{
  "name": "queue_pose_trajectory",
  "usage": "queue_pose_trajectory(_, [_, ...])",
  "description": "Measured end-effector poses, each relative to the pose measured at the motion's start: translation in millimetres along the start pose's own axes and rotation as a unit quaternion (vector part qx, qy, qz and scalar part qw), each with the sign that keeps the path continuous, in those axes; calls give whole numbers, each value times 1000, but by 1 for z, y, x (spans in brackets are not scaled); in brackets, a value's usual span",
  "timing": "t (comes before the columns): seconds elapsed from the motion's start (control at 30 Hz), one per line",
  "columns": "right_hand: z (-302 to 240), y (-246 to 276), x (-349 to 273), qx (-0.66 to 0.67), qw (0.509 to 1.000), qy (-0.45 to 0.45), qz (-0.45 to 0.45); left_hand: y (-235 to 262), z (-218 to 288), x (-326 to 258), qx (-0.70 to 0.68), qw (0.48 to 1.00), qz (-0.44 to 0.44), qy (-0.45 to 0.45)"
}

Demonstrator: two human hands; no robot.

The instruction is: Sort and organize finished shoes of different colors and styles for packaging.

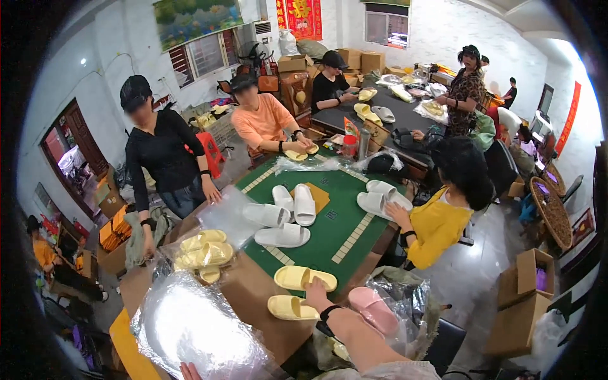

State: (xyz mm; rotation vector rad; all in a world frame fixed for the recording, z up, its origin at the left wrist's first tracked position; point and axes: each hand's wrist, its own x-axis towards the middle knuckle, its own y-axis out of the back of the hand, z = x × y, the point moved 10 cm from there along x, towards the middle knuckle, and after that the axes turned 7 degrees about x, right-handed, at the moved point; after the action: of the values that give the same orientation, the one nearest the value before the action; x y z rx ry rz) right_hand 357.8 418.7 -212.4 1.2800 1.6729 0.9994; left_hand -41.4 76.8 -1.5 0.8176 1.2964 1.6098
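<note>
Our right hand (315, 292) rests fingers-down on a yellow slipper (304, 278) at the green table's (342, 221) near edge, not clamped. Left hand (189, 371) barely shows under the plastic bag (190, 326); grip unclear.

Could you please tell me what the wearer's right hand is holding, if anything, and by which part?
The right hand rests on a yellow slipper at its near edge; whether it actually grips it cannot be told.

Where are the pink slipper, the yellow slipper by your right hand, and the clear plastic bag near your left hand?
Pink slipper (373, 309): head view, on its strap.
Yellow slipper (304, 277): head view, on its strap.
Clear plastic bag (190, 326): head view, on its crinkled middle.
</note>
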Motion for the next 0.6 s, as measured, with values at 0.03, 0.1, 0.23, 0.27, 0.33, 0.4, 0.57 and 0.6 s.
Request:
queue_pose_trajectory(0.03, [12, -15, -2, -5, 999, -24, 47, -1, 9, 5, -22, 1000, -9, -6])
queue_pose_trajectory(0.1, [-11, -25, -1, -18, 997, -26, 69, 4, 12, 0, -31, 999, -11, 5])
queue_pose_trajectory(0.23, [-53, -40, -16, -60, 997, 54, -7, 1, 2, -8, -23, 1000, -1, 1])
queue_pose_trajectory(0.27, [-50, -44, -17, -73, 996, 39, -39, 4, 9, -8, -41, 999, -15, 9])
queue_pose_trajectory(0.33, [-54, -40, -17, -83, 994, 42, -57, 6, 11, -11, -20, 1000, -7, -3])
queue_pose_trajectory(0.4, [-57, -15, -25, -73, 995, 29, 54, 3, 7, -11, -32, 999, -20, -3])
queue_pose_trajectory(0.57, [-62, 60, -40, 134, 963, 61, 224, 7, 8, -10, 6, 1000, 5, -27])
queue_pose_trajectory(0.6, [-73, 79, -46, 163, 956, 75, 234, 7, 1, -14, 26, 997, 53, -39])
